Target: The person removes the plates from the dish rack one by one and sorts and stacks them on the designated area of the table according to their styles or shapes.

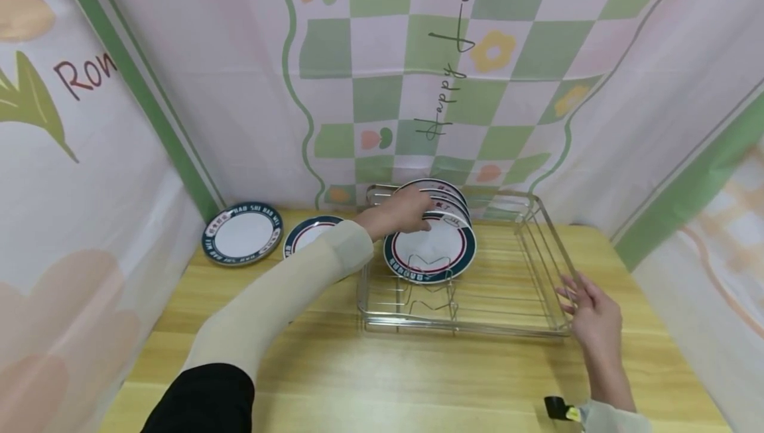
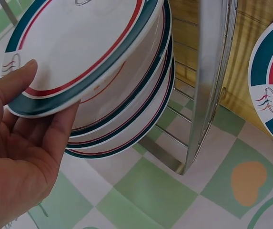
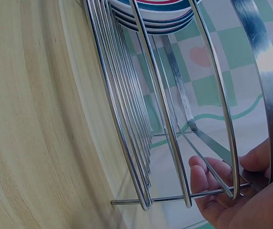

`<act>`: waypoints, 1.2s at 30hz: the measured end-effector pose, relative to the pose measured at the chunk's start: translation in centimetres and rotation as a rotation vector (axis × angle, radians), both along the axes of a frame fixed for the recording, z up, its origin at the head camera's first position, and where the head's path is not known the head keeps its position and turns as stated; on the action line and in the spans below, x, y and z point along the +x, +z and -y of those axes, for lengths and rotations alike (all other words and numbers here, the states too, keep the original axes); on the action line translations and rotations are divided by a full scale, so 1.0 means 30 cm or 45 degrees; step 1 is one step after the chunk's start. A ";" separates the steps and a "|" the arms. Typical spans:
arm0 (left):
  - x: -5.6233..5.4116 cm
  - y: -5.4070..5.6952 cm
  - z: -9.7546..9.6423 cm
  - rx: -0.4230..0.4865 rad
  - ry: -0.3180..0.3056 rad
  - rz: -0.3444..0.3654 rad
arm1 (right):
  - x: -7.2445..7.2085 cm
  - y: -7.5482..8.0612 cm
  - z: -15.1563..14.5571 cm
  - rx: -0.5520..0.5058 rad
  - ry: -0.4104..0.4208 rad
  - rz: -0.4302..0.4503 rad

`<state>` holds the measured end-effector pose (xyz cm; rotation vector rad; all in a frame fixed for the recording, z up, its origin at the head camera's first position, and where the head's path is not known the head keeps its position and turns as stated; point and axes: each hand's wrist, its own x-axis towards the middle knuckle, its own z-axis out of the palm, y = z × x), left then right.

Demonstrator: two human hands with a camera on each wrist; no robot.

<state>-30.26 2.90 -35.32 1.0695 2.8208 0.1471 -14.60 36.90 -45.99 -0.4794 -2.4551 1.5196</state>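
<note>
Plates held and stored in a wire rack. Your left hand [image 1: 400, 211] pinches the rim of the front plate [image 1: 430, 247], thumb on the decorated face and the other fingers curled behind; this two-sided hold probably serves to control the plate's tilt without covering its face. The front plate is at the left part of the rack [image 1: 507, 329]; whether its lower edge bears on the wires cannot be told. Close behind it stand three rear plates [image 2: 136, 81], leaning in a row, presumably kept on edge by the rack's wires so that they nest without lying flat. Your right hand [image 1: 597, 317] has its fingers wrapped around the rack's right side, well apart from the plates, most likely to steady the frame against the left hand's work. Count: one rack; four plates at it, one of them gripped; and, left of it on the tabletop [image 1: 418, 373], two plates lying flat, the outer plate [image 1: 241, 235] in full view and the inner plate [image 1: 307, 233] partly hidden by your left sleeve [image 1: 286, 294].
</note>
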 end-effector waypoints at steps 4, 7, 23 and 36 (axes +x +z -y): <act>0.005 -0.008 0.000 -0.016 -0.032 -0.018 | -0.001 0.004 0.000 -0.005 -0.022 0.011; 0.012 -0.019 0.000 -0.001 -0.015 0.053 | -0.002 0.005 0.000 -0.011 -0.032 0.013; 0.028 -0.054 0.008 0.078 -0.012 0.045 | 0.000 -0.004 0.000 0.016 -0.022 0.019; 0.043 -0.046 0.026 0.139 0.003 0.034 | -0.007 -0.002 0.004 -0.034 -0.029 0.018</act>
